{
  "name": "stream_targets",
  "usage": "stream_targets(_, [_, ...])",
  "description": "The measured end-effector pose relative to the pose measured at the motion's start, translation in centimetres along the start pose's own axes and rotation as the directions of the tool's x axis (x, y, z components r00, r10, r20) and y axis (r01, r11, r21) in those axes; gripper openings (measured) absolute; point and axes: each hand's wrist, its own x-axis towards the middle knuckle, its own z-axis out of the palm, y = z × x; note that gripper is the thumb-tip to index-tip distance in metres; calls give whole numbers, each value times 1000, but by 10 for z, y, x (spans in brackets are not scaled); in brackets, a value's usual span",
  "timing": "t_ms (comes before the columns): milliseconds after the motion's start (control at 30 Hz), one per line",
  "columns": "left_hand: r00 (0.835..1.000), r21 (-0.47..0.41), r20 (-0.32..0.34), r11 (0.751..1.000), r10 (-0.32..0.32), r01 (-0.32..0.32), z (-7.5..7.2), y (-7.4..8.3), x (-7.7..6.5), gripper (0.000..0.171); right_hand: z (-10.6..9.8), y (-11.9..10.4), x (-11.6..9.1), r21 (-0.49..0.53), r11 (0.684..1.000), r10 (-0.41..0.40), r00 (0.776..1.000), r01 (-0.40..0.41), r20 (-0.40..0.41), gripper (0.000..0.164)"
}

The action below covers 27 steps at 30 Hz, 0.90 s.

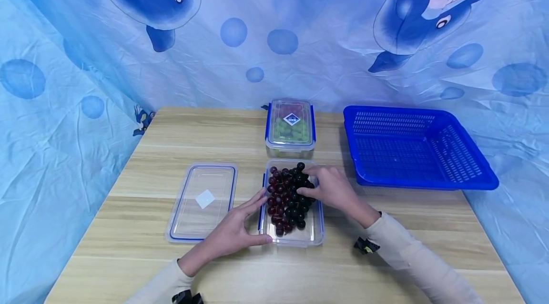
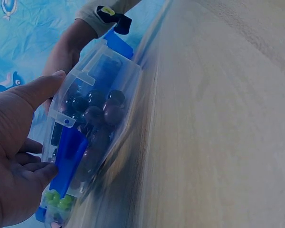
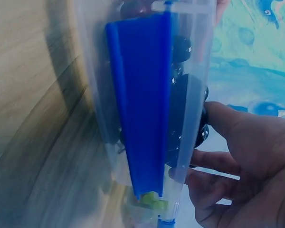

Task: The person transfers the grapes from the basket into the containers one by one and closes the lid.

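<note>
An open clear container (image 1: 314, 235) with blue side clips holds a bunch of dark red grapes (image 1: 279, 199) on its left side and black grapes (image 1: 293, 211) on its right. My right hand (image 1: 332, 189) reaches over the right rim and grips the black grapes between thumb and fingers. My left hand (image 1: 233, 228) touches the container's left side, its fingers fairly straight near the blue clip (image 2: 69, 159) and its thumb at the front rim. Left of the container, a clear lid (image 1: 193, 220) with a blue seal and a white diamond label lies flat.
Behind the open container stands a lidded container (image 1: 291, 139) with green grapes and something reddish inside. A blue plastic basket (image 1: 396, 182) sits at the back right, its right end over the table's edge. A blue dolphin-print curtain (image 1: 300, 8) hangs behind the wooden table (image 1: 128, 247).
</note>
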Motion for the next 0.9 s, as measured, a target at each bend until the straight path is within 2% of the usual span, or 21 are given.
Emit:
stream_targets(200, [1000, 3, 0, 1000, -9, 9, -2, 0, -1, 104, 1, 5, 3, -25, 998, 65, 992, -63, 111, 70])
stream_targets(300, [1000, 6, 2, 1000, -10, 10, -2, 1, -1, 105, 0, 6, 3, -44, 997, 63, 989, -57, 131, 70])
stream_targets(367, [1000, 8, 3, 1000, -8, 8, -2, 1, 0, 105, 0, 7, 1, -40, 998, 49, 992, -45, 116, 67])
stream_targets(567, [1000, 7, 4, 1000, -3, 3, -1, 0, 0, 103, -8, 9, -5, 91, 995, 34, 997, -40, 64, 53])
stream_targets(733, [1000, -2, -4, 1000, 3, -3, -2, 0, 0, 104, -18, 12, -8, 196, 979, 51, 997, -61, 55, 50])
stream_targets(900, [999, -82, -27, 997, -18, 16, -6, 0, 0, 99, -21, 17, -8, 266, 962, 51, 998, -62, 46, 50])
